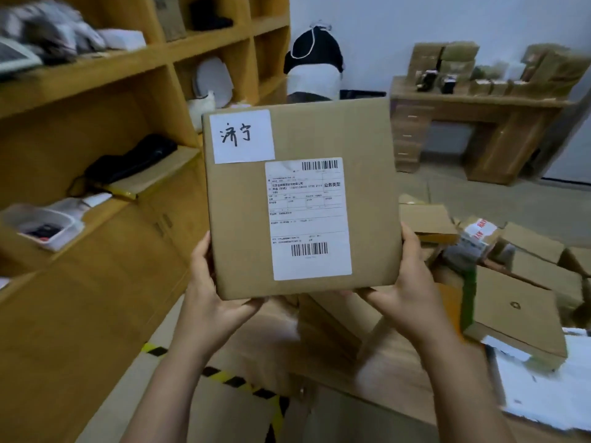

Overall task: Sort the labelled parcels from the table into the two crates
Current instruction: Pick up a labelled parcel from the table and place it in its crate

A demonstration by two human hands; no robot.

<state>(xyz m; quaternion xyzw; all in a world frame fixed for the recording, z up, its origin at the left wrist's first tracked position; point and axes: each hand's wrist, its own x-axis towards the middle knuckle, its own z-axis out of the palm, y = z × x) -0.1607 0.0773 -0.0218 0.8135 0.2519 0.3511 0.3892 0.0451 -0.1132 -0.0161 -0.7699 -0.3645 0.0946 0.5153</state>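
Head view: my left hand (211,292) and right hand (412,282) pinch a flat brown cardboard parcel (367,139) at its lower corners, with a handwritten sticker (241,135) above its barcode label (308,219).

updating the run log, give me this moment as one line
parcel: held up, shipping label facing camera | left hand: grips lower left corner | right hand: grips lower right corner

A wooden shelf unit (105,70) holds a black pouch (131,163) and a white tray (68,233). Right of it stands a drawered counter (511,129); at its foot runs yellow-black tape (233,380).
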